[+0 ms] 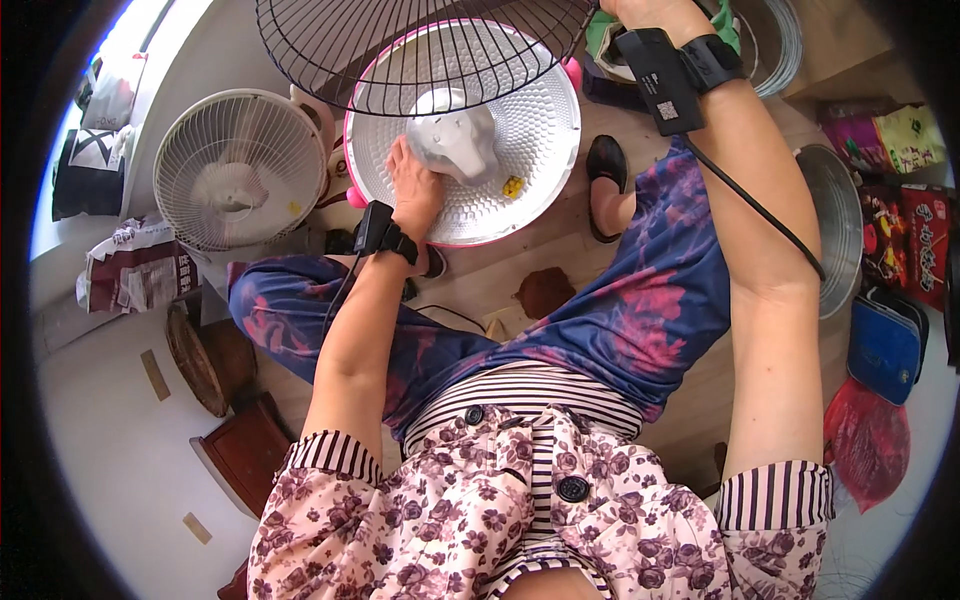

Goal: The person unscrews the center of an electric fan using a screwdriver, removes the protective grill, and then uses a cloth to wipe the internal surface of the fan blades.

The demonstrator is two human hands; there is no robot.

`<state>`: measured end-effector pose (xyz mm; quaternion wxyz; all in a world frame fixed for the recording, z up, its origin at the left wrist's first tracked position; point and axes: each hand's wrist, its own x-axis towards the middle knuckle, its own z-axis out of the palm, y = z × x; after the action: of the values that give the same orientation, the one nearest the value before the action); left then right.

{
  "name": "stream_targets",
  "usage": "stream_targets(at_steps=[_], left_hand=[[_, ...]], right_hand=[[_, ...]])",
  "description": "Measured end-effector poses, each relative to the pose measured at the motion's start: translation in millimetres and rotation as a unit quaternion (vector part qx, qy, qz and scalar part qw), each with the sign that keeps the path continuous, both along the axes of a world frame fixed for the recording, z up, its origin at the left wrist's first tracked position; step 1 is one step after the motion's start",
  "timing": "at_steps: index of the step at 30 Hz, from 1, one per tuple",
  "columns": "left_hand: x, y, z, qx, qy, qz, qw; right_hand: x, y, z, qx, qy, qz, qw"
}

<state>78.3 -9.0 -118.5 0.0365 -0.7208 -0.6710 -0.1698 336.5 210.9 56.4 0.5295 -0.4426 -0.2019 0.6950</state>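
Left hand point(416, 192) lay open in the silver heater dish point(540, 110) out front, couldn't tell the right hand's point(655, 10) cropped grip, but with black grille point(420, 108) apparently off, next probably called for steadying the dish.

Big pale characters stand on the red packet point(905, 245) at three o'clock, and more mark the maroon-and-white bag point(145, 268) at nine o'clock. The black box point(655, 72) at one o'clock carries a square code point(668, 112) (its small print is too tiny to read).
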Motion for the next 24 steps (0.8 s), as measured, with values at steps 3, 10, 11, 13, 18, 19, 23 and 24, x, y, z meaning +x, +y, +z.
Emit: stream_targets(at_steps=[3,10,11,13,18,19,23,24], left_hand=[[0.6,2.7,0.8,0.002,-0.023,0.008,1.0],[-13.7,0.2,6.8,-0.04,0.07,0.011,0.997],[-15.8,0.9,8.4,-0.061,0.09,0.016,0.994],[-18.0,4.6,12.2,-0.051,0.086,0.019,0.995],[-45.5,2.8,40.3,-0.03,-0.031,0.128,0.991],[-56.8,2.1,47.6,0.018,-0.095,0.152,0.984],[-73.1,19.4,105.5,0.074,-0.478,0.226,0.846],[-86.4,10.1,119.5,0.076,-0.543,0.233,0.803]], right_hand=[[2.5,2.5,-4.6,-0.011,-0.003,-0.008,1.0],[2.6,-4.0,-7.2,-0.006,0.005,-0.009,1.0],[3.8,-2.4,-8.4,-0.004,0.005,-0.008,1.0],[8.5,6.2,-13.2,-0.006,0.014,0.01,1.0],[0.5,4.1,-12.5,-0.058,-0.011,0.043,0.997],[-2.6,-0.9,-11.7,-0.056,-0.01,0.052,0.997],[21.6,10.7,-44.2,0.027,-0.077,0.066,0.994],[7.0,-1.0,-40.3,0.012,-0.107,0.08,0.991]])
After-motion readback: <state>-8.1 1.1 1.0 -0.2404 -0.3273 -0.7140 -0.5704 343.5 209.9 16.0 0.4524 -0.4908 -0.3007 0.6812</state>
